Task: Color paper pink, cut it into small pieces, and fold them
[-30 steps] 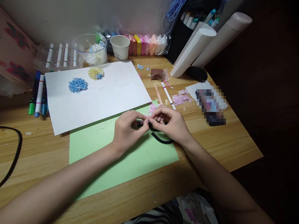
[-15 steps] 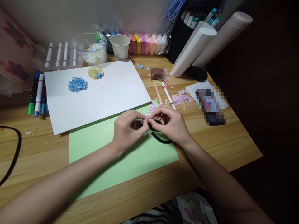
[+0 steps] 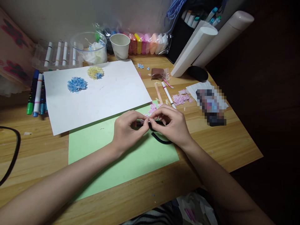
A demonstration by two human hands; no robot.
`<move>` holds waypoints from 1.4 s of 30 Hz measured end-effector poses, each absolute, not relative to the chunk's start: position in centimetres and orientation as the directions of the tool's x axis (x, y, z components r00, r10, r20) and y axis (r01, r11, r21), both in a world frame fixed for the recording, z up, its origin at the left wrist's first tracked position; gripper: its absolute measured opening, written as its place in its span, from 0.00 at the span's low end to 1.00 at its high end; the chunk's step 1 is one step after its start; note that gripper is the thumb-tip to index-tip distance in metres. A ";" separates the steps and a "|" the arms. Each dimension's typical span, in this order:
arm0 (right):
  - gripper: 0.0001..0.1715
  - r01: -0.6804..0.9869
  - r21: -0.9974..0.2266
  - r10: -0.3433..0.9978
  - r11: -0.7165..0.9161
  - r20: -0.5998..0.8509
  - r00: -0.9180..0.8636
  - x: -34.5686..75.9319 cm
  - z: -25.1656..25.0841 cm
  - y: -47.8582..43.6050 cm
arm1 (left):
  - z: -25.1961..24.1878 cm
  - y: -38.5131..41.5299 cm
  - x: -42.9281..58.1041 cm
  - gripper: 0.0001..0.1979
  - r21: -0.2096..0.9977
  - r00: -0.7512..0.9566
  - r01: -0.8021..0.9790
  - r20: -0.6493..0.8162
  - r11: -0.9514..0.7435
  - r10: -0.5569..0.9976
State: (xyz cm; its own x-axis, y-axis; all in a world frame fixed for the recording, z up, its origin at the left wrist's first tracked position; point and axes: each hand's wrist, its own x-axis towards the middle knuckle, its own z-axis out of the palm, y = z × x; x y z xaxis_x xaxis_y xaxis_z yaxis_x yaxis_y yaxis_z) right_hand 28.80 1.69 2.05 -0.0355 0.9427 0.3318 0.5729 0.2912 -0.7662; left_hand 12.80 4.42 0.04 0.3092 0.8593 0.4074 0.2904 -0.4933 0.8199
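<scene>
My left hand [image 3: 128, 129] and my right hand [image 3: 173, 125] meet fingertip to fingertip above the green sheet [image 3: 100, 168]. Each pinches thumb against forefinger. Whatever lies between the tips is too small and covered to name. Under my right hand shows a black curved piece [image 3: 161, 139], like a scissors handle, partly hidden. Pink-and-white paper scraps [image 3: 152, 108] lie just beyond the fingers. A white sheet [image 3: 110, 93] overlaps the green one, with a blue tuft of paper bits [image 3: 77, 84] and a yellow tuft with some blue [image 3: 95, 72] on it.
Right of the sheets lie a white marker [image 3: 167, 93], a wooden stick [image 3: 158, 93], more pink scraps [image 3: 182, 99] and a brown packet [image 3: 159, 73]. A paper cup [image 3: 120, 47], clear tub [image 3: 89, 51] and coloured clay packs [image 3: 145, 43] line the back. Several markers [image 3: 37, 93] stand left.
Both hands keep the same pinch at the same spot, with only slight finger movement. The view has shifted very slightly; nothing else has visibly moved.
</scene>
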 end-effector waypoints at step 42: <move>0.03 0.750 -0.586 0.949 0.308 0.249 -0.195 29.9 0.9 2.4 | 0.0 5.0 12.7 0.04 0.884 0.196 0.383 0.207 -0.269 0.958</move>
